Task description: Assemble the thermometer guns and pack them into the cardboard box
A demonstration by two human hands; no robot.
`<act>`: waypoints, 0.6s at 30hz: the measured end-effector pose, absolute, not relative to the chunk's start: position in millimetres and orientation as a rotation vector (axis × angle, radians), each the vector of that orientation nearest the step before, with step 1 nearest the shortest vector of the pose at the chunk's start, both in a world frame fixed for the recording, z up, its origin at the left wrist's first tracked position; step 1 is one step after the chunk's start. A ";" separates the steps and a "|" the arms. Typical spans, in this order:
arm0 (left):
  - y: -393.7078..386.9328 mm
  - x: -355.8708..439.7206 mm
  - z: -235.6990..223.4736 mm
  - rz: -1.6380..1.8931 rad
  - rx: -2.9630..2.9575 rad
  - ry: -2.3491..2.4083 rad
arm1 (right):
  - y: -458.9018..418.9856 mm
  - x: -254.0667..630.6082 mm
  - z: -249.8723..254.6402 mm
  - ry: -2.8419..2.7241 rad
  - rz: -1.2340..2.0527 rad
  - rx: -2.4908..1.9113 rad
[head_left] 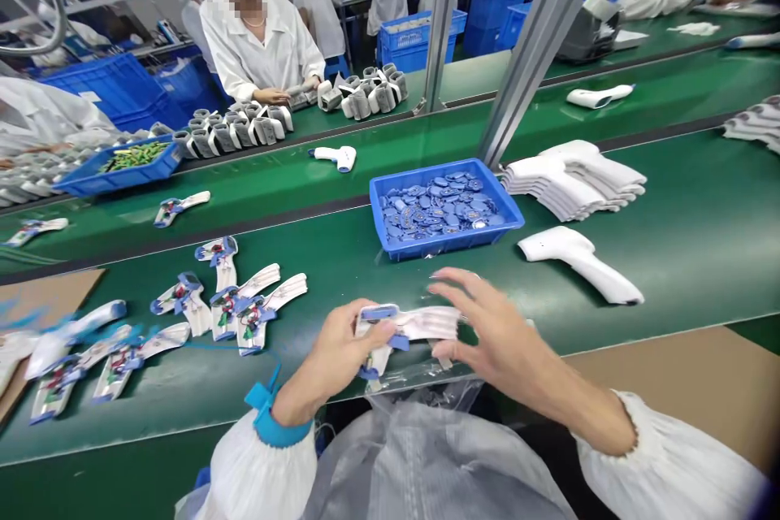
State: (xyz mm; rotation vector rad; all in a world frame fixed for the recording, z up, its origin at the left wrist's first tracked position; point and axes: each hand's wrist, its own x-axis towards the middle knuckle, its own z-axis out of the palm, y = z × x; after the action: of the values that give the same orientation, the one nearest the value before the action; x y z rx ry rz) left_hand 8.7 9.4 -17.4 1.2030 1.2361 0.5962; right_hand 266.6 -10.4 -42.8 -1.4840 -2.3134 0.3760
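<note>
I see left hand [336, 351] pinching white casing [430, 323], near side of blue tray [452, 244]; right hand [503, 337] half-open, contact unclear. One-sided grip might let casing twist and drop.

No text, brand, number or sign could be read. A small pale label stood on a blue crate [106, 93] at the far left, but any print on it was too small to make out.
</note>
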 end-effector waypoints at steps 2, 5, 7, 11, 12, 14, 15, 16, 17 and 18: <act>0.1 -14.1 -22.4 0.718 0.984 1.344 | -2.3 271.3 -66.2 -2.250 0.095 -1.772; -10.4 -51.6 -23.9 0.903 0.676 1.454 | 15.6 270.8 -100.6 -2.125 -0.099 -1.948; -16.2 -72.8 -21.3 0.991 0.564 1.525 | 28.0 262.7 -111.0 -2.094 -0.058 -1.882; -24.8 -97.5 -10.6 1.064 0.454 1.628 | 40.5 245.5 -105.4 -2.043 0.036 -1.795; -25.6 -99.6 -7.1 1.085 0.446 1.627 | 40.1 243.2 -103.7 -2.032 0.031 -1.805; -24.8 -99.5 -0.6 1.127 0.468 1.590 | 36.8 240.7 -104.2 -2.020 -0.011 -1.854; -23.0 -97.5 1.7 1.138 0.496 1.567 | 34.5 240.3 -106.4 -2.021 -0.058 -1.892; -20.3 -94.6 3.0 1.132 0.532 1.542 | 32.1 240.5 -109.3 -2.030 -0.112 -1.929; -16.8 -90.9 3.0 1.109 0.573 1.513 | 29.9 241.4 -112.1 -2.042 -0.159 -1.961; -12.5 -86.4 1.6 1.071 0.631 1.483 | 27.9 243.1 -114.2 -2.052 -0.178 -1.982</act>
State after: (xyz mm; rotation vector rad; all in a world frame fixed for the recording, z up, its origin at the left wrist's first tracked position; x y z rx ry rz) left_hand -86.4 -12.5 1.6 0.6313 1.4834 1.0711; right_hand 243.1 27.9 -114.2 -1.9822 -2.0523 -0.1776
